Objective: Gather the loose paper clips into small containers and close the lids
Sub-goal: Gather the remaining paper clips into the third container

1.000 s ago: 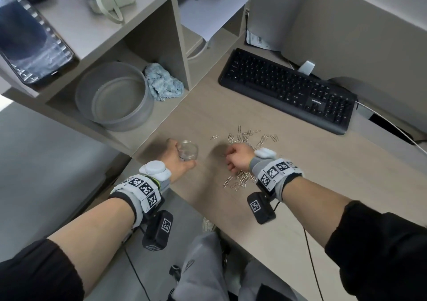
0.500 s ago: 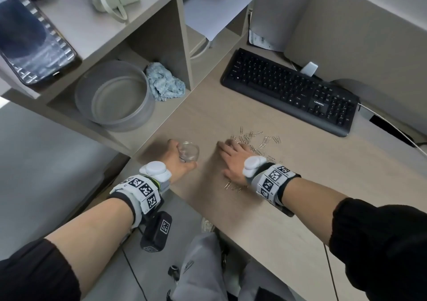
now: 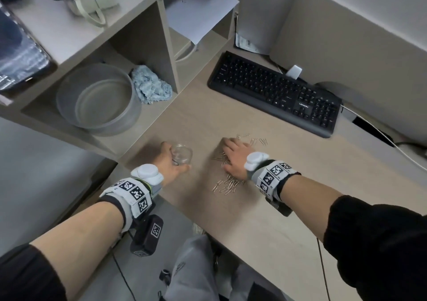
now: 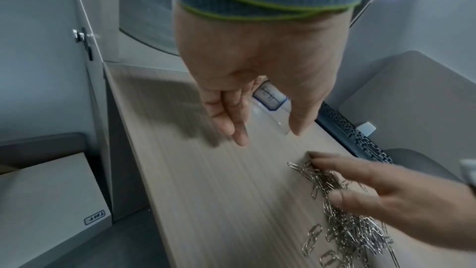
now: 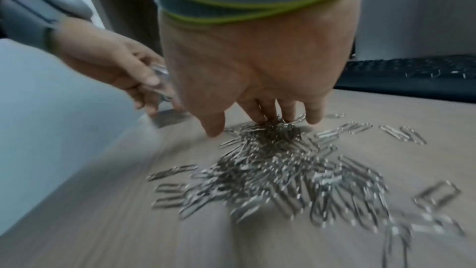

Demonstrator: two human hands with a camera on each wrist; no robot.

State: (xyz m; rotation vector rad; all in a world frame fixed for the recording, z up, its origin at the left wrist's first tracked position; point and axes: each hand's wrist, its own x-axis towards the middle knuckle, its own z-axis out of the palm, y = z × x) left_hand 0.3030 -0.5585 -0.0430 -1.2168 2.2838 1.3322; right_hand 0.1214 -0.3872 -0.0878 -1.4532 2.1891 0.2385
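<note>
The pale wood-grain tabletop (image 3: pixel 265 220) carries a black keyboard (image 3: pixel 275 94) at the far right; near the front edge lies the scattered heap of silver wire paper clips (image 5: pixel 280 172); the right hand (image 3: pixel 235 158) rests flat on it, fingers (image 5: pixel 268 109) spread and straight, seemingly raking clips together; left of it the left hand (image 3: pixel 172 162) curls round a small clear round container (image 3: pixel 182 155), lidless; next, probably, pinch up a bunch and drop it in.

We saw a black keyboard (image 3: pixel 275 94) at the back of the table (image 3: pixel 231 208), a grey round tub (image 3: pixel 98 99) beside a crumpled blue cloth (image 3: pixel 150 88) in the shelf (image 3: pixel 143 39), and white paper (image 3: pixel 196 14).
</note>
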